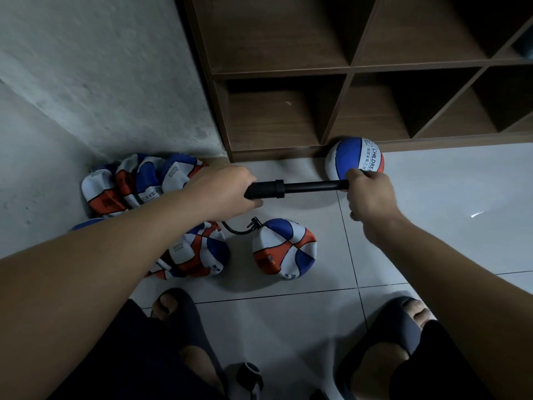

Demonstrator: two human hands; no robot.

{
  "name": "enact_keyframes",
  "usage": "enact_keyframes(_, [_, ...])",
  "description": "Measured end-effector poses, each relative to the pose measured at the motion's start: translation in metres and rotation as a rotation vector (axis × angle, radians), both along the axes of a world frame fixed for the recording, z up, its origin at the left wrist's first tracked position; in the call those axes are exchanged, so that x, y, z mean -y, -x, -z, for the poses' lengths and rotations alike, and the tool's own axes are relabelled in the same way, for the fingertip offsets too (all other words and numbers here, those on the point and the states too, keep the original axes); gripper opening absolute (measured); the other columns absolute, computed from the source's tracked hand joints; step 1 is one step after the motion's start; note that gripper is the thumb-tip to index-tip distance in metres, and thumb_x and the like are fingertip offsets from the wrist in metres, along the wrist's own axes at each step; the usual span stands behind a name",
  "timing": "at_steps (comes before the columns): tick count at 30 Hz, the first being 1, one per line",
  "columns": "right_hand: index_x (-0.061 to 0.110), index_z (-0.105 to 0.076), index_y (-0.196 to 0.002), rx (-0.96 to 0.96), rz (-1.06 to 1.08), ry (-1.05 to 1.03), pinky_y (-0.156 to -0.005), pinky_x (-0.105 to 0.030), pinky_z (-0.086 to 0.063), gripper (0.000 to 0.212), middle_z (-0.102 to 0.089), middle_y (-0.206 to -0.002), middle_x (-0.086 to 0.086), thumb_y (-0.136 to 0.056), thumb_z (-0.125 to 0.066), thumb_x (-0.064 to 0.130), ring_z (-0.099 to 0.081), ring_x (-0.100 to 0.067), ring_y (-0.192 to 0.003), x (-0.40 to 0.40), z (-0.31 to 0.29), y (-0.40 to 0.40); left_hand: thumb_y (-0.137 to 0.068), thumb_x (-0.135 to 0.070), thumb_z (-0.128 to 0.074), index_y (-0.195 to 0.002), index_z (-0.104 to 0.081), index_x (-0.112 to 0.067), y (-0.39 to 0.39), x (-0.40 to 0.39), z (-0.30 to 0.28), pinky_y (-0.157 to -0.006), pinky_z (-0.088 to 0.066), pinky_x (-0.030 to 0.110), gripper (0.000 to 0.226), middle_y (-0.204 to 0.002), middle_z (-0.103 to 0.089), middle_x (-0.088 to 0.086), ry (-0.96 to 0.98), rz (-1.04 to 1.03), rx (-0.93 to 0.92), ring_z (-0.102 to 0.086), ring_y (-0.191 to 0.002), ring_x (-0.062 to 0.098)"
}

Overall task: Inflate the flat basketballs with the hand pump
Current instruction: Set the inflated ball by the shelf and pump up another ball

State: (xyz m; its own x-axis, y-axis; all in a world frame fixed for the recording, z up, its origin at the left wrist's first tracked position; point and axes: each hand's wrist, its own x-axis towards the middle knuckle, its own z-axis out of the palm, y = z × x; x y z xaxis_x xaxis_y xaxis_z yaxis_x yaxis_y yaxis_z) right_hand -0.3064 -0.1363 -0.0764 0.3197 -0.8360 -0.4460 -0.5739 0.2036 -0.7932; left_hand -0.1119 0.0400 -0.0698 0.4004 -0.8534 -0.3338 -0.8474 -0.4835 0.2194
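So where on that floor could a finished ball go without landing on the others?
Bare tile lies right of the round ball, in front of the shelf. More lies between the half-flat ball and the slippers. The left corner by the wall is crowded with flat balls.

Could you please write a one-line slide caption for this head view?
Both hands work the black hand pump, its hose feeding a half-flat basketball on the tiled floor.

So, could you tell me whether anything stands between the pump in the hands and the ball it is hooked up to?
Nothing visible does. Both the left hand and right hand already grip the pump, and its hose runs freely over bare floor tile to the half-flat ball.
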Motion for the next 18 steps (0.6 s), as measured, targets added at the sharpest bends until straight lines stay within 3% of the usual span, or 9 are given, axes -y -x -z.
enact_keyframes(5, [0.014, -0.048, -0.077, 0.018, 0.036, 0.047, -0.058, -0.036, -0.031, 0.018, -0.041, -0.070, -0.002, -0.094, -0.048, 0.021, -0.034, -0.022, -0.065, -0.011, -0.001, -0.002, -0.101, -0.050, -0.069, -0.075, -0.064, -0.027, 0.010, 0.003, -0.004, -0.056, -0.054, 0.035, 0.035, -0.067, -0.063, -0.004, 0.039, 0.015, 0.023, -0.063, -0.059, 0.014])
enact_keyframes(9, [-0.001, -0.046, -0.080, 0.034, -0.088, 0.135, -0.061, -0.035, -0.032, 0.031, -0.044, -0.073, -0.008, -0.104, -0.047, 0.018, -0.038, -0.020, -0.067, -0.037, 0.001, -0.004, -0.103, -0.048, -0.068, -0.073, -0.063, -0.027, 0.023, 0.008, -0.004, -0.052, -0.044, 0.030, 0.037, -0.065, -0.062, -0.004, 0.033, 0.027, 0.017, -0.061, -0.057, 0.015])
enact_keyframes(13, [0.012, -0.046, -0.075, 0.031, -0.192, 0.135, -0.057, -0.036, -0.033, 0.035, -0.042, -0.063, -0.001, -0.106, -0.048, 0.026, -0.038, -0.017, -0.060, -0.051, 0.004, -0.008, -0.102, -0.051, -0.068, -0.075, -0.062, -0.028, 0.031, 0.011, -0.002, -0.056, -0.053, 0.035, 0.036, -0.067, -0.063, -0.004, 0.023, 0.047, -0.009, -0.063, -0.058, 0.016])
enact_keyframes(18, [0.012, -0.053, -0.079, 0.042, -0.253, 0.138, -0.049, -0.029, -0.035, 0.035, -0.047, -0.061, 0.001, -0.109, -0.047, 0.029, -0.040, -0.007, -0.047, -0.053, 0.001, -0.013, -0.102, -0.054, -0.067, -0.077, -0.060, -0.030, 0.039, 0.013, -0.001, -0.053, -0.046, 0.033, 0.036, -0.067, -0.063, -0.003, 0.033, 0.012, -0.066, -0.062, -0.057, 0.017])
